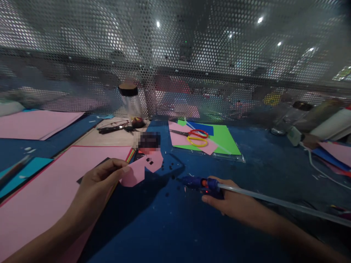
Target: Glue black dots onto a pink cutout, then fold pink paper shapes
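Between thumb and fingers my left hand (pixel 102 180) pinches a pink paper cutout (pixel 134 171). Small black pieces sit on the cutout's right part. My right hand (pixel 227 197) is wrapped round a blue glue gun (pixel 196 182), whose nozzle points left toward the cutout, apart from it. A long clear glue stick (pixel 263 197) sticks out of the gun's back, and a small red light glows on its body. Several tiny black paper bits (pixel 171 167) lie on the blue table (pixel 164 226) between my hands. Behind the cutout is a pixelated dark patch.
Scissors (pixel 196 137) with red and yellow handles lie on coloured sheets (pixel 229 137) at the back. A lidded jar (pixel 133 106) stands near the perforated metal screen (pixel 175 47). Large pink sheets (pixel 30 215) cover the left side. A white cord (pixel 320 170) runs at right.
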Action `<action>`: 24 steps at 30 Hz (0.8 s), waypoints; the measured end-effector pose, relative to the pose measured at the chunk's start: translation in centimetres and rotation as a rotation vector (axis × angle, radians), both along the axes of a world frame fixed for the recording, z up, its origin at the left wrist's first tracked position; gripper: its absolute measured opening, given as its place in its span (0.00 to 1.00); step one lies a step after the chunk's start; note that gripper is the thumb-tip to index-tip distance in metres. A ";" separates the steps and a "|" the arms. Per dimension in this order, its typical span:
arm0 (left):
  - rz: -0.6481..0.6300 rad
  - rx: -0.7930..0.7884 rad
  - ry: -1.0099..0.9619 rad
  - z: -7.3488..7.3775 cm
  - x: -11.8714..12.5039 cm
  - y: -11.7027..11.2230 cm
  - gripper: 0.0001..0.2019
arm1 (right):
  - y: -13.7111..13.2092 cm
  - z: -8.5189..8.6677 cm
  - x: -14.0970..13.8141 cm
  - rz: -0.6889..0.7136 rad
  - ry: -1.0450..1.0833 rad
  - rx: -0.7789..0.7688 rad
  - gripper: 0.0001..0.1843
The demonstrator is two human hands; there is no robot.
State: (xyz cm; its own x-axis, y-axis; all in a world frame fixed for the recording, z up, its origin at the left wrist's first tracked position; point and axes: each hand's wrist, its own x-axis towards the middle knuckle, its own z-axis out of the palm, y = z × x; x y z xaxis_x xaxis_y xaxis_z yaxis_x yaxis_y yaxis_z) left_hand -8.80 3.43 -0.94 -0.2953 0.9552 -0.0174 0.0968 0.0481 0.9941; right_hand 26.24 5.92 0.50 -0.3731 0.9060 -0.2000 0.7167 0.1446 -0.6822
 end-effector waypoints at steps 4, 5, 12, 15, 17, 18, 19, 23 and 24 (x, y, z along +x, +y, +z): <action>-0.001 -0.012 0.038 0.0 0.0 0.0 0.10 | -0.5 -0.2 -0.1 -0.033 0.041 -0.003 0.14; -0.002 -0.018 0.050 0.0 0.0 0.0 0.10 | -0.6 -0.3 -0.1 -0.048 0.056 -0.011 0.14; -0.055 -0.009 0.127 -0.5 -0.3 0.1 0.11 | -1.2 -0.4 -0.6 -0.081 0.125 -0.007 0.13; -0.049 -0.015 0.161 -0.5 -0.3 0.2 0.12 | -1.1 -0.3 -0.7 -0.080 0.131 -0.001 0.13; -0.035 -0.017 0.186 -0.3 -0.1 0.3 0.14 | -1.1 -0.4 -0.6 -0.087 0.143 -0.021 0.14; -0.027 -0.017 0.195 -0.1 0.1 0.3 0.14 | -1.1 -0.5 -0.6 -0.095 0.153 -0.036 0.14; -0.022 -0.015 0.201 0.0 0.3 0.3 0.14 | -1.1 -0.7 -0.5 -0.107 0.164 -0.050 0.15; -0.043 -0.012 0.203 0.5 1.0 0.2 0.15 | -1.4 -1.1 -0.6 -0.173 0.209 -0.131 0.23; -0.056 -0.016 0.201 0.6 1.0 0.2 0.15 | -1.5 -1.0 -0.7 -0.194 0.224 -0.154 0.27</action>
